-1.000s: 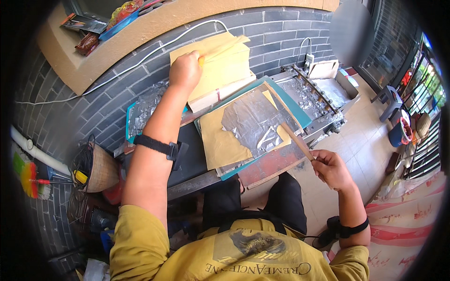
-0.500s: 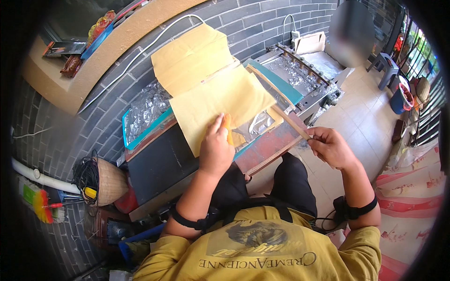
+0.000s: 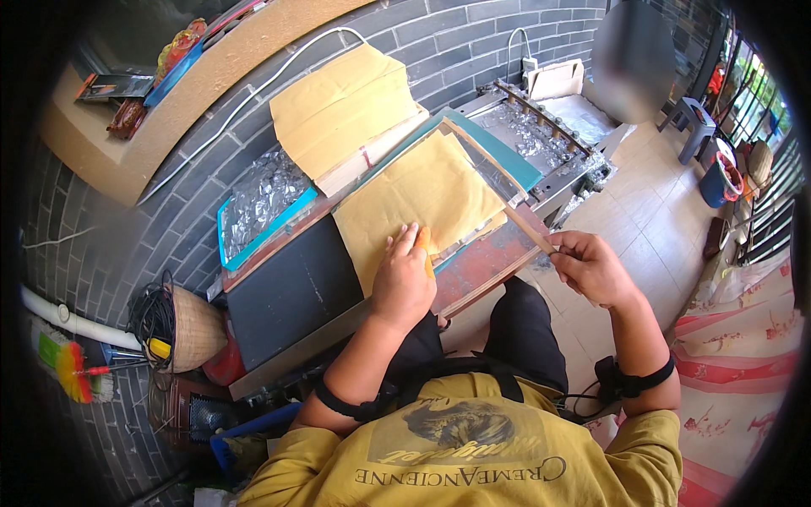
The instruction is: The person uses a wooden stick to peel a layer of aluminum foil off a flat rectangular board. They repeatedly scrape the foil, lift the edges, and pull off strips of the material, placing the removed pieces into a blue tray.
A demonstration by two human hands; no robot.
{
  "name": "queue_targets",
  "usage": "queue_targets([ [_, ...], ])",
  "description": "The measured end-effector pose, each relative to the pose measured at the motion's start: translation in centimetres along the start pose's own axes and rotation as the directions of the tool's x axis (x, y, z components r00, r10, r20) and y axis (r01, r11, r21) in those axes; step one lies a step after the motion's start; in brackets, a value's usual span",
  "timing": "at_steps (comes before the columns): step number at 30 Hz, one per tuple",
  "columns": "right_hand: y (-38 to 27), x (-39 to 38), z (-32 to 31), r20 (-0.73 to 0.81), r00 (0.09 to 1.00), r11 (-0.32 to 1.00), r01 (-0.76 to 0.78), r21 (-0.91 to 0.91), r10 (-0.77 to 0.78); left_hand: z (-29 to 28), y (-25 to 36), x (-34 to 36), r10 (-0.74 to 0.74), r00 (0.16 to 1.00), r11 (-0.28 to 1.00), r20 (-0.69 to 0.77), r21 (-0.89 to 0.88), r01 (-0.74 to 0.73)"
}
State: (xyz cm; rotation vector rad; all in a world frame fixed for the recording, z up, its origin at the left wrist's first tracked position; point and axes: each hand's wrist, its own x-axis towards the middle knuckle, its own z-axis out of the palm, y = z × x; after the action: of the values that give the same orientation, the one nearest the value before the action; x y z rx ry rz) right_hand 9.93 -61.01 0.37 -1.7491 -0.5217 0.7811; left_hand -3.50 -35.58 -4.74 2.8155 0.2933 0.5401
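My left hand (image 3: 405, 279) is closed at the near edge of a yellow paper sheet (image 3: 422, 198), its fingers bent over the paper. Something orange (image 3: 429, 251) runs along its thumb side; whether it is worn or held I cannot make out. The sheet lies slightly wrinkled over a low pile on the reddish-brown board (image 3: 481, 275). My right hand (image 3: 591, 266) pinches the near end of a thin wooden strip (image 3: 528, 226) that runs along the sheet's right side. Beyond, another yellow sheet (image 3: 338, 101) covers a cream paper stack (image 3: 363, 156).
A blue-rimmed tray (image 3: 269, 237) of crumpled silver foil stands at the left, by a black panel (image 3: 291, 279). A metal frame (image 3: 549, 127) with foil scraps sits at the far right. The brick wall (image 3: 228, 144) bounds the back; a basket (image 3: 198, 329) stands at lower left.
The yellow sheet has come away from the far stack toward me and now covers the silvery patch near my left hand. My left hand has shifted slightly right and nearer.
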Motion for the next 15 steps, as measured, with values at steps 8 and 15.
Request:
queue_targets([
  [8,0.1,0.3,0.0,-0.013,1.000,0.996,0.006,-0.090,-0.007,-2.2,1.6,4.3,0.155,0.944,0.960,-0.292,-0.182,-0.214],
  [15,-0.6,-1.8,1.5,-0.029,0.994,0.957,0.094,-0.273,-0.106,-1.6,-1.2,13.1,-0.433,0.748,0.107,0.502,-0.796,0.596],
])
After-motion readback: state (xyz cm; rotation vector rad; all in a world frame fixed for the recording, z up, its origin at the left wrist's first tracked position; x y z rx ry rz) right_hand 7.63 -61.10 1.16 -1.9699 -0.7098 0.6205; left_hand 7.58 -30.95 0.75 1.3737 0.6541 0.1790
